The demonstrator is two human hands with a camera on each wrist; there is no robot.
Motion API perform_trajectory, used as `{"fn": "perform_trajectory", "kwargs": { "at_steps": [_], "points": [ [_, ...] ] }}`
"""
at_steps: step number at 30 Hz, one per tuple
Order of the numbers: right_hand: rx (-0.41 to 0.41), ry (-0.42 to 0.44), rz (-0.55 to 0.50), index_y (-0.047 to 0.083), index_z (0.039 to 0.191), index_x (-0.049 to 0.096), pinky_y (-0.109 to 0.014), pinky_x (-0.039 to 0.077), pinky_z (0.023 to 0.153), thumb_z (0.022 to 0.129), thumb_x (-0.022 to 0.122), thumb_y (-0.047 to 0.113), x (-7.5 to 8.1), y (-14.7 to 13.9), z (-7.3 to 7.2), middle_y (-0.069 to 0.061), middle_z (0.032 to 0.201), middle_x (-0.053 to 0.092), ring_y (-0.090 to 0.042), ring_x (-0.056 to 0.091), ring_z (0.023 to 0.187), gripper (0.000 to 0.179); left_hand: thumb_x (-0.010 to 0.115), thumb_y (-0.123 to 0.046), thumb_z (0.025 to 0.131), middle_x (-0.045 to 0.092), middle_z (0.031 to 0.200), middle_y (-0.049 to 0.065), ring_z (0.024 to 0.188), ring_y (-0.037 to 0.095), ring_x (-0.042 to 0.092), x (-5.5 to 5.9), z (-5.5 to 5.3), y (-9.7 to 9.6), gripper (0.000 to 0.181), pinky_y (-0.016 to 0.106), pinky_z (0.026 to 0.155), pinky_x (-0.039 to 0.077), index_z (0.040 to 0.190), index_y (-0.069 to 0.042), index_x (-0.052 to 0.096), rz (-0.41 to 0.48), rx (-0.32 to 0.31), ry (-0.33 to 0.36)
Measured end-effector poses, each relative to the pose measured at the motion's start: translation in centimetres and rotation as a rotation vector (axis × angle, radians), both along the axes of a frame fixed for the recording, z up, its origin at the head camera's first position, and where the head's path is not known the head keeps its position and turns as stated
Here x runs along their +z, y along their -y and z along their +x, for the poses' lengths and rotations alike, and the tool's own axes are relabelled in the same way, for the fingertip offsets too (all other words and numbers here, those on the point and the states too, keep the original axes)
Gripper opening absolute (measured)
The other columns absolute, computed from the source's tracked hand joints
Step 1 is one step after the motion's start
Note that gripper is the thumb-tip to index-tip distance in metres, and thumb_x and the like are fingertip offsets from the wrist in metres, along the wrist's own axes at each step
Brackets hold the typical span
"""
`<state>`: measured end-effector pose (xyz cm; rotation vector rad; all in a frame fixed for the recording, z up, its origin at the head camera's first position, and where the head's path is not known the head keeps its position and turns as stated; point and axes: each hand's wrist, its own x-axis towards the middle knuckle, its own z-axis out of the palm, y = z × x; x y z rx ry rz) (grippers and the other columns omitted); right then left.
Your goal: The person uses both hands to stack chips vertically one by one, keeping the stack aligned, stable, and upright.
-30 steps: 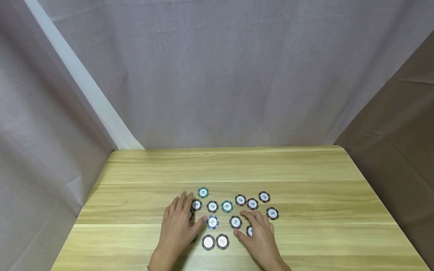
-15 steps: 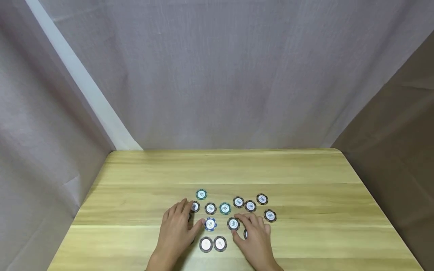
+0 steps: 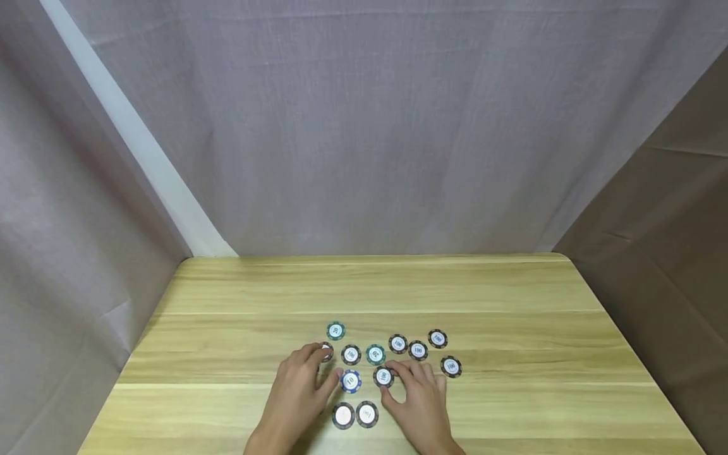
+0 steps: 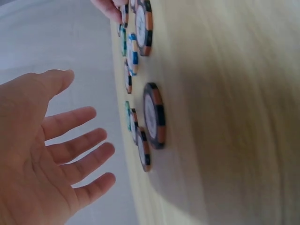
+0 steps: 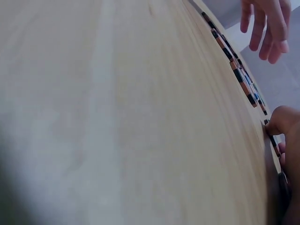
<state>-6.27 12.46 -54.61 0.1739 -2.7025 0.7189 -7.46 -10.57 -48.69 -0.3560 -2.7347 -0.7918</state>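
Observation:
My right hand pinches a black poker chip marked 100 between thumb and index finger, at the table surface. In the right wrist view, the right thumb presses on that chip's edge. My left hand hovers over the left side of the chips with nothing in its grasp; the left wrist view shows its fingers spread and relaxed above a black chip. By the left thumb lies a blue chip marked 10. Left-hand fingers partly cover a black chip.
Two green chips, one at the back left and one in the middle, lie flat. Several black chips are spread to the right, and two pale-faced ones sit nearer me. Grey curtains border the wooden table.
My right hand has moved left, its thumb and index finger closing on the black 100 chip, which has slid slightly toward the blue chip. Left-hand fingers bend a little more.

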Motion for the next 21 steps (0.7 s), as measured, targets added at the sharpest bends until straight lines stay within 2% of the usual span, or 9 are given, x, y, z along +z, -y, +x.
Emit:
{"fn": "perform_trajectory", "kwargs": {
  "at_steps": [6, 10, 16, 21],
  "points": [
    [0.010, 0.036, 0.009, 0.025, 0.116, 0.077, -0.033, 0.028, 0.080, 0.080, 0.086, 0.033, -0.1, 0.1, -0.2, 0.012, 0.107, 0.067, -0.010, 0.052, 0.096, 0.038, 0.083, -0.028, 0.089, 0.073, 0.118, 0.014, 0.104, 0.031, 0.070, 0.8, 0.4, -0.7, 0.033, 0.052, 0.088, 0.057, 0.114, -0.007, 0.077, -0.067, -0.029, 0.051],
    [0.025, 0.028, 0.014, 0.025, 0.117, 0.077, -0.034, 0.028, 0.080, 0.080, 0.087, 0.034, -0.1, 0.1, -0.3, 0.012, 0.106, 0.068, -0.010, 0.053, 0.097, 0.039, 0.085, -0.030, 0.087, 0.073, 0.114, 0.012, 0.101, 0.030, 0.070, 0.9, 0.4, -1.0, 0.036, 0.051, 0.086, 0.057, 0.114, -0.007, 0.077, -0.104, -0.056, 0.100],
    [0.019, 0.038, 0.030, 0.026, 0.117, 0.078, -0.033, 0.028, 0.078, 0.081, 0.088, 0.036, 0.2, -0.5, 0.0, 0.014, 0.104, 0.067, -0.009, 0.053, 0.096, 0.039, 0.090, -0.036, 0.081, 0.074, 0.109, 0.011, 0.101, 0.032, 0.071, 0.5, 0.3, -2.4, 0.044, 0.053, 0.086, 0.059, 0.112, -0.008, 0.077, -0.230, -0.079, 0.102],
    [0.008, 0.028, 0.041, 0.028, 0.116, 0.078, -0.031, 0.027, 0.076, 0.079, 0.089, 0.038, 0.1, -0.6, 0.3, 0.017, 0.100, 0.065, -0.007, 0.051, 0.093, 0.040, 0.090, -0.044, 0.079, 0.073, 0.105, 0.008, 0.102, 0.031, 0.071, 0.1, 0.4, -3.1, 0.050, 0.054, 0.087, 0.058, 0.112, -0.009, 0.078, -0.302, -0.071, 0.116]
  ]
}}
